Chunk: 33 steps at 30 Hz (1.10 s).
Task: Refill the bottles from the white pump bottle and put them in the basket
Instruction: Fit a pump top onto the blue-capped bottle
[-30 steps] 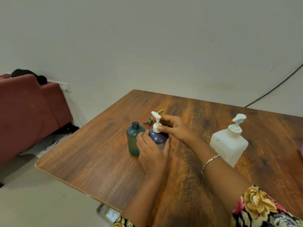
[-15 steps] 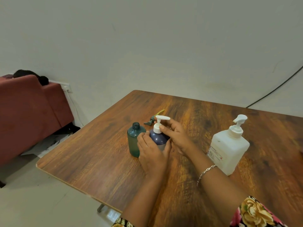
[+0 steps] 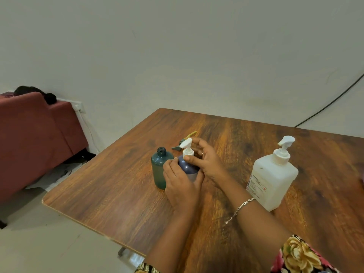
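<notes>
My left hand (image 3: 180,186) is wrapped around the body of the dark blue bottle (image 3: 187,167), holding it down on the wooden surface (image 3: 110,194). My right hand (image 3: 206,160) pinches the white collar of its small pump (image 3: 187,147), thumb in front and fingers curled behind; I judge I am screwing that pump on or off, and I cannot tell which from here.

The likeliest slip is the thread. If I turn the collar while the pump stem sits crooked, it could bind or seat badly and leak once the bottle lies in the basket. I see no basket in view, so I would have to look for it later.

The teal bottle (image 3: 160,168) stands open just left of my left hand, nearly touching my knuckles. A careless twist of my wrist could knock it over, and I cannot tell whether it holds liquid. Its sprayer top (image 3: 182,142) lies just beyond, at the far side of my hands, partly hidden.

The big white pump bottle (image 3: 272,178) stands well to the right, close beside my right forearm. Pulling that elbow back sharply could bump it, though it looks heavy and squat enough to stay put.
</notes>
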Each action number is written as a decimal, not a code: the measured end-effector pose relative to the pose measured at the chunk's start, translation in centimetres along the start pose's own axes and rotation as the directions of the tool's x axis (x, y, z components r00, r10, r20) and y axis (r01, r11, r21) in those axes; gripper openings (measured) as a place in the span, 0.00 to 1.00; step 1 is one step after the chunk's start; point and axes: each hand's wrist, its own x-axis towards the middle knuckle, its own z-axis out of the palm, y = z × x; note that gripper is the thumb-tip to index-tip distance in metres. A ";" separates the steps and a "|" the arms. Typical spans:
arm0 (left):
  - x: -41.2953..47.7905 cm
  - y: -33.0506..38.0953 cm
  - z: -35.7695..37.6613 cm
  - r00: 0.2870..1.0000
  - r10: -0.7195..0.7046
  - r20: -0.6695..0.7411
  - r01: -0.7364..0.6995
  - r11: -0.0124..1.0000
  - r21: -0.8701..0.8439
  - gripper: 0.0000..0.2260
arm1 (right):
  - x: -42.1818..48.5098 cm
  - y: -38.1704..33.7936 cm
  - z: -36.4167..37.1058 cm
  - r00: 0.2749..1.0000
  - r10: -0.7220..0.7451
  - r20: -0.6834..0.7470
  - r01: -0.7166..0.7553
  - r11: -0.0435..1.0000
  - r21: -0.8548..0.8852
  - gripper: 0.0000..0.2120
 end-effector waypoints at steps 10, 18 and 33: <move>0.2 0.1 0.0 1.000 0.007 0.003 -0.007 1.000 0.009 0.30 | 0.1 -0.2 0.1 1.000 0.004 -0.018 -0.004 1.000 -0.012 0.17; 0.3 0.0 -0.1 0.999 0.035 -0.015 -0.034 0.999 0.029 0.29 | -0.3 -0.7 -0.8 0.991 0.056 0.122 -0.071 0.991 0.115 0.16; 0.3 0.4 0.1 0.997 -0.059 0.050 0.059 0.998 0.006 0.21 | -1.0 0.3 2.2 0.936 -0.061 -0.347 0.054 0.998 -0.031 0.18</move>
